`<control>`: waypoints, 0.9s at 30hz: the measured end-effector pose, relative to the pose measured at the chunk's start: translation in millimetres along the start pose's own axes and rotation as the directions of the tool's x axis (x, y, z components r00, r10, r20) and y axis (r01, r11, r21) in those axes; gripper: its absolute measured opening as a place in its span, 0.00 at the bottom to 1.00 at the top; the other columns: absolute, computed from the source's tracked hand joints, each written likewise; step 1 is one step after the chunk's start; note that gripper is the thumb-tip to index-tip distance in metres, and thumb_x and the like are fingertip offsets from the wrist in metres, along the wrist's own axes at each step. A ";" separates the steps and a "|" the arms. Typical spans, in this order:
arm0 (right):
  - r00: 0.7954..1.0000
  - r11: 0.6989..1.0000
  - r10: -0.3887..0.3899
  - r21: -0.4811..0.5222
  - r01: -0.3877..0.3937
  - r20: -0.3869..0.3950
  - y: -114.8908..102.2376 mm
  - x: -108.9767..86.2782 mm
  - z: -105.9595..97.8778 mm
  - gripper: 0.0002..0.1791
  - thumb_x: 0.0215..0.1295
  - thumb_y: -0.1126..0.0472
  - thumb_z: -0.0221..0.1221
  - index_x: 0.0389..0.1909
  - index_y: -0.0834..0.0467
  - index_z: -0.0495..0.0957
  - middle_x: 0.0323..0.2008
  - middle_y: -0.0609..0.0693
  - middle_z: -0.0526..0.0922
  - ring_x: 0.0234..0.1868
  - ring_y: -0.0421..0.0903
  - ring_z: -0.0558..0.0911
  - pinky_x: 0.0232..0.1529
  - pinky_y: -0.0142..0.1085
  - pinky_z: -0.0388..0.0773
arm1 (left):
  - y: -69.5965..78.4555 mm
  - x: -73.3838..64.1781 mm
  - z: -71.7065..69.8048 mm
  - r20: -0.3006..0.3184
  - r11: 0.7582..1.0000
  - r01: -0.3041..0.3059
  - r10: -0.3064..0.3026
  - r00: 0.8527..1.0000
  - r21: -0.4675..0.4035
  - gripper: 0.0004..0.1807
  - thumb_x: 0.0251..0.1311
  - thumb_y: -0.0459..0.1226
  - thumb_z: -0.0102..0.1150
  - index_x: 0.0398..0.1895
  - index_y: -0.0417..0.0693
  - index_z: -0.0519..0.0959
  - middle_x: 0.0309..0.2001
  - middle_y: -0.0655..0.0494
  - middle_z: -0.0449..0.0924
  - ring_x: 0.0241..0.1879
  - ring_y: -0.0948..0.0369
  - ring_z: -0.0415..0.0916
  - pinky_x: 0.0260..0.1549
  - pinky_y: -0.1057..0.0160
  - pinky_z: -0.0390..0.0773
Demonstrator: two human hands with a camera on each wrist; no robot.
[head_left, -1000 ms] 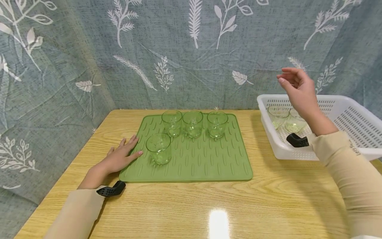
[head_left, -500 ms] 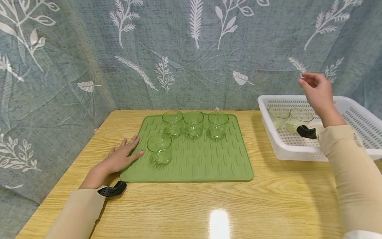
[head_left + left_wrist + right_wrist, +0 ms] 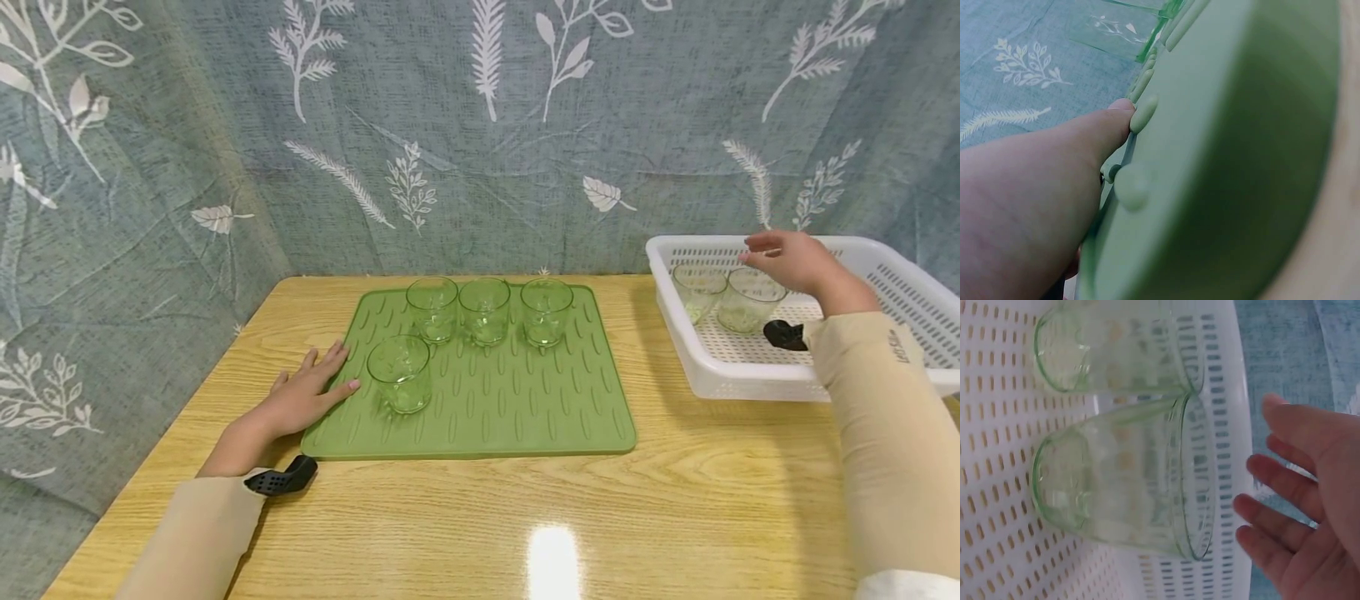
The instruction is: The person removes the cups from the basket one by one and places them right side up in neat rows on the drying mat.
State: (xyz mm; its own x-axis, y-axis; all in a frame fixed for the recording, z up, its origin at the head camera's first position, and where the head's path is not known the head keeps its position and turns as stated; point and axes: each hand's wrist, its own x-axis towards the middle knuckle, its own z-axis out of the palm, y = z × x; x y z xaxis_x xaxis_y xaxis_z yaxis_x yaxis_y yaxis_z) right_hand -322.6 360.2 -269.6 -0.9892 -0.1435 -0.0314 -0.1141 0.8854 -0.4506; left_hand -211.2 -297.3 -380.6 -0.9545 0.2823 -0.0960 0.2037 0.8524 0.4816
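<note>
wooden table (image 3: 465, 517) with a leafy curtain (image 3: 225, 125) far behind. our right hand (image 3: 795, 260) hangs over the glass (image 3: 750, 302) in the white basket (image 3: 885, 283) on the right, fingers loose, holding nothing. it could bump the second glass (image 3: 697, 292) touching it. our left hand (image 3: 303, 398) lies flat on the green mat (image 3: 525, 408), near four glasses (image 3: 483, 310).
</note>
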 end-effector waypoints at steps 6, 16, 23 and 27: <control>0.991 0.995 0.016 -0.099 -0.003 0.130 9.9 2.6 1.8 0.44 0.81 0.42 0.48 0.72 0.80 0.54 0.68 0.83 0.56 0.66 0.82 0.59 0.62 0.73 0.59 | -1.5 1.5 0.7 0.001 1.000 0.000 0.000 1.000 -0.002 0.46 0.78 0.58 0.47 0.83 0.37 0.45 0.82 0.36 0.35 0.77 0.30 0.26 0.61 0.19 0.28; 0.963 0.996 0.034 -0.094 -0.009 0.269 20.1 1.1 7.1 0.59 0.71 0.40 0.62 0.73 0.83 0.44 0.68 0.86 0.48 0.66 0.84 0.57 0.61 0.73 0.61 | -2.8 0.3 0.8 -0.006 1.000 0.002 -0.002 1.000 0.000 0.46 0.78 0.58 0.47 0.83 0.37 0.45 0.82 0.36 0.35 0.77 0.30 0.27 0.61 0.19 0.28; 0.945 0.999 0.043 -0.015 -0.041 0.325 24.1 2.3 10.4 0.58 0.69 0.51 0.68 0.71 0.86 0.38 0.65 0.90 0.47 0.63 0.84 0.62 0.59 0.66 0.71 | -1.7 0.0 0.2 -0.005 1.000 0.004 -0.004 1.000 0.000 0.46 0.78 0.58 0.47 0.83 0.37 0.45 0.82 0.36 0.35 0.77 0.31 0.27 0.61 0.20 0.28; 0.956 0.999 0.021 -0.052 -0.006 0.292 25.0 4.2 10.9 0.56 0.68 0.50 0.69 0.69 0.86 0.44 0.64 0.90 0.52 0.58 0.83 0.69 0.55 0.65 0.74 | -0.7 0.1 0.0 -0.007 1.000 0.004 -0.004 1.000 0.005 0.46 0.78 0.57 0.47 0.83 0.37 0.46 0.82 0.36 0.36 0.77 0.31 0.27 0.62 0.20 0.29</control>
State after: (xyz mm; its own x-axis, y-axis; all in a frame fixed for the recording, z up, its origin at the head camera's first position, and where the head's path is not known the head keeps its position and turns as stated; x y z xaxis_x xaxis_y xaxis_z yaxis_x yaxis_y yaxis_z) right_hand -328.6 376.9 -290.7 -0.9212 -0.2475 -0.3003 -0.1127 0.9082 -0.4030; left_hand -211.5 -297.9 -381.0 -0.9568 0.2758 -0.0924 0.2007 0.8560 0.4765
